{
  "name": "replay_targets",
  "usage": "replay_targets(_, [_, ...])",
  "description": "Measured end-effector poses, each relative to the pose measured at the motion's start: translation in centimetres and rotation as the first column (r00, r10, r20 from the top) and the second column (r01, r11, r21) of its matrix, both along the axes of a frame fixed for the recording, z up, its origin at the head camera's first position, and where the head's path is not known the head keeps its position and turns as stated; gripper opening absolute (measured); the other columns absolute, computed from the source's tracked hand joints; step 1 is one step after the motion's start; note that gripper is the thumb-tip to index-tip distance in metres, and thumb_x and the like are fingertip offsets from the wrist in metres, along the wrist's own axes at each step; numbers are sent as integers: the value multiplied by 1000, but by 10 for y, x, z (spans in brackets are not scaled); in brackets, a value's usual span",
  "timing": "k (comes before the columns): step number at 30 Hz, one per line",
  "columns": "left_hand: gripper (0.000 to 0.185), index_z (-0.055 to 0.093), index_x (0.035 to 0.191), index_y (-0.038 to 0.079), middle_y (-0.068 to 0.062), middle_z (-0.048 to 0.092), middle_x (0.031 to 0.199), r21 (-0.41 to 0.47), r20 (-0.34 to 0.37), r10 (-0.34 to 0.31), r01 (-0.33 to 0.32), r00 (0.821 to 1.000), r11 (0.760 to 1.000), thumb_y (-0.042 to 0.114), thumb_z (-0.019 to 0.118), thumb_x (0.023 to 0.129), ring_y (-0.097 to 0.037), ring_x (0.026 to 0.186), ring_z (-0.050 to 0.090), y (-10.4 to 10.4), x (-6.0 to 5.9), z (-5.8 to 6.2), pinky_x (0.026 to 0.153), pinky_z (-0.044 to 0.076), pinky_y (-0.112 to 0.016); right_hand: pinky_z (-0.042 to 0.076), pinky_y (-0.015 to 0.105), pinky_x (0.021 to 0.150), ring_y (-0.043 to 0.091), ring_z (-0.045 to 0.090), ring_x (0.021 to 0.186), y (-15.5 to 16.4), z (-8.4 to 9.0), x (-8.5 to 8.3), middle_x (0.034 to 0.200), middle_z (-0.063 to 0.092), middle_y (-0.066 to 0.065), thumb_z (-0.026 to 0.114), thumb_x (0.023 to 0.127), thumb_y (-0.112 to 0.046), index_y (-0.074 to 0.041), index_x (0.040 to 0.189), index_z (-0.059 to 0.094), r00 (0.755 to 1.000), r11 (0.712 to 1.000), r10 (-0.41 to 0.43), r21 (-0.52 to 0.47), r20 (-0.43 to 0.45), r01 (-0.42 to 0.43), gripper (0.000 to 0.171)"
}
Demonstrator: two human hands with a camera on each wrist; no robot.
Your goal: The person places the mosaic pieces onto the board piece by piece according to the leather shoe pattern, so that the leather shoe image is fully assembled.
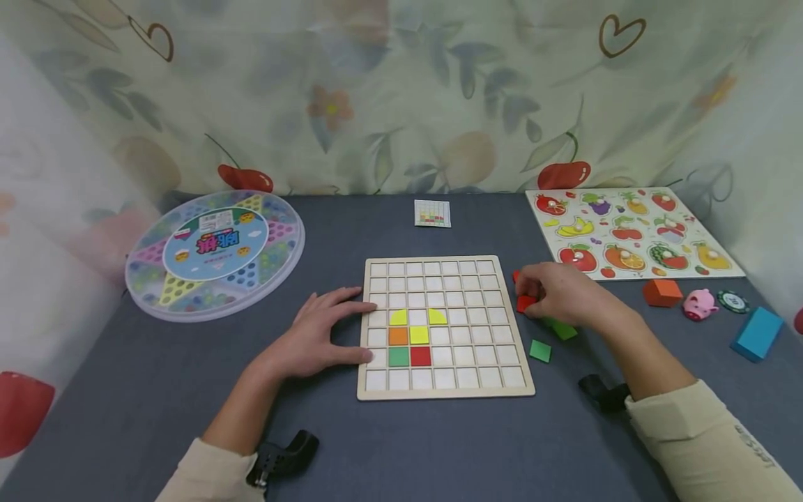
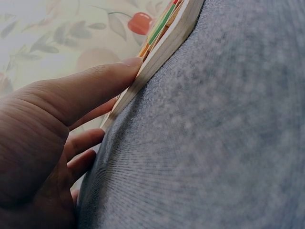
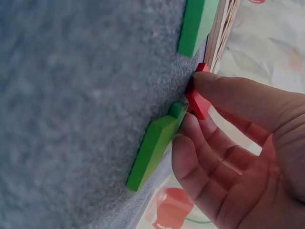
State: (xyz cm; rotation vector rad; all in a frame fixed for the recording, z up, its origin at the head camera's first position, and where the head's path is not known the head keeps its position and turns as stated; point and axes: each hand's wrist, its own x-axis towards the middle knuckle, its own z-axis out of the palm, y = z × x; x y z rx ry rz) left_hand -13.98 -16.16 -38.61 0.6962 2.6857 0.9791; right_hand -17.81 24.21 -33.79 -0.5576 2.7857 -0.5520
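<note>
A wooden grid board (image 1: 447, 397) lies on the dark cloth. Several colored tiles sit in its left cells, among them an orange square (image 1: 398, 336), a yellow square (image 1: 419, 335), a green square (image 1: 398, 357) and a red square (image 1: 420, 356). My left hand (image 1: 314, 341) rests at the board's left edge, thumb and index finger extended onto the rim. To the right of the board, my right hand (image 1: 567, 296) pinches a red tile (image 3: 199, 101) between thumb and fingers, low over the cloth. Green tiles (image 1: 540, 351) lie beside that hand; another red piece is partly hidden behind it.
A small pattern card (image 1: 432, 213) lies behind the board. At back left is a round marble-game box (image 1: 216, 244); a fruit puzzle board (image 1: 633, 233) stands at back right. An orange block (image 1: 662, 293), pig figure (image 1: 699, 305), chip (image 1: 732, 301) and blue block (image 1: 757, 335) sit right.
</note>
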Motion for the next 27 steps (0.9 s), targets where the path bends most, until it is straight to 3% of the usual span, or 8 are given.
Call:
replay_targets(7, [69, 59, 147, 20, -15, 36, 165, 0, 4, 3, -3, 1000, 1000, 39, 84, 85, -40, 154, 29, 1, 0, 2, 125, 0, -68, 49, 33, 69, 19, 57, 80, -1, 5, 3, 85, 64, 3, 80, 88, -10, -11, 95, 69, 998, 997, -50, -61, 26, 52, 13])
replay_targets(17, [69, 59, 147, 20, -15, 37, 165, -8, 12, 7, -7, 1000, 1000, 41, 84, 85, -39, 154, 30, 0, 1, 0, 125, 0, -67, 55, 32, 71, 20, 62, 84, -18, 18, 12, 95, 69, 5, 78, 92, -16, -11, 104, 74, 992, 971, -80, -215, 98, 100, 14])
replay_targets(27, [69, 59, 147, 21, -15, 36, 165, 4, 5, 1, -1, 1000, 1000, 41, 84, 85, -39, 154, 29, 0, 0, 0, 126, 0, -67, 53, 34, 73, 20, 60, 83, -50, 18, 17, 92, 68, 3, 77, 91, -11, -12, 103, 74, 996, 968, 3, -251, 88, 19, 12])
